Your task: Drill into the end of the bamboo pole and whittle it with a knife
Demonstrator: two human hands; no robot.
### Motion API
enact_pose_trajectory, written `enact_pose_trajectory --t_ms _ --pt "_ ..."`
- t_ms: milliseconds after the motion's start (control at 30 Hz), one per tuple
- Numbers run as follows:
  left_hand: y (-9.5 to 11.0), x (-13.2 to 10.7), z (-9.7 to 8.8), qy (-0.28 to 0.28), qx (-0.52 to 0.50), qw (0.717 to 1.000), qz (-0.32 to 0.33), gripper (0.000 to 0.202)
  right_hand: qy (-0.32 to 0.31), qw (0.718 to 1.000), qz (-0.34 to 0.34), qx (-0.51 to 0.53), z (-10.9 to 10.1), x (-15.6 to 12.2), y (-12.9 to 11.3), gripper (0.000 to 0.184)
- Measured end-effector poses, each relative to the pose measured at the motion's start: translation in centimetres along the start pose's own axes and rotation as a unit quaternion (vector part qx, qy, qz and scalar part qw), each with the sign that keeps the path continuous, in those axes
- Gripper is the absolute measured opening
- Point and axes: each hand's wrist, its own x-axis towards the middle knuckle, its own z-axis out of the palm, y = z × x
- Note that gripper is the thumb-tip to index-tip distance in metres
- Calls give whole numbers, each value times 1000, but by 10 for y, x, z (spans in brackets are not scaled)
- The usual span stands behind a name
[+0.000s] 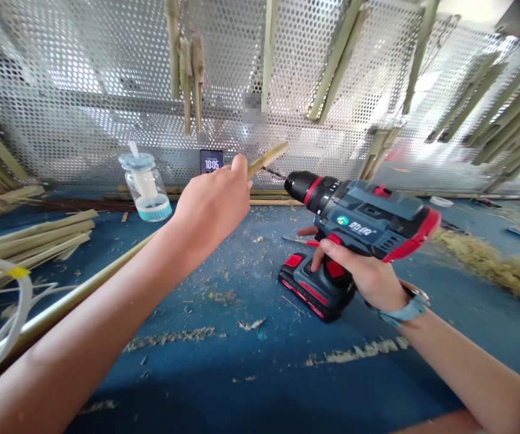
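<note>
My left hand [219, 196] is closed around a bamboo strip [269, 158], whose end sticks out past the fingers to the upper right. A longer length of bamboo [101, 274] runs below my left forearm to the lower left; it looks like the same strip, though the hand hides the join. Gripped in my right hand [368, 274] is a blue and red cordless drill [359, 211], held sideways with its chuck to the left. The drill bit [275, 173] points at the strip, its tip at or touching the lower edge. My right index finger lies by the trigger.
A perforated metal panel [119, 60] rises behind the blue table [224, 367], with bamboo pieces hanging on it. A clear jar [146, 190] and a phone [211, 160] stand at the back. Bamboo strips [56, 241] and white tubing [20, 307] lie left; dried fibre [490, 265] lies right.
</note>
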Motion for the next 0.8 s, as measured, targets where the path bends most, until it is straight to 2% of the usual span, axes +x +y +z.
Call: enact_pose_trajectory --t_ms 200,433,667,800 --pt "1 0 0 -1 2 1000 -4 33 12 1000 9 -20 1 2 0 41" --pt "1 -1 1 4 -2 1000 -4 31 36 999 6 5 4 2 0 41" --pt "2 1 1 0 1 1000 -6 32 -23 1000 3 4 -3 1 0 35" --pt "2 1 1 -4 10 1000 -12 32 -70 997 5 20 -5 4 -1 44"
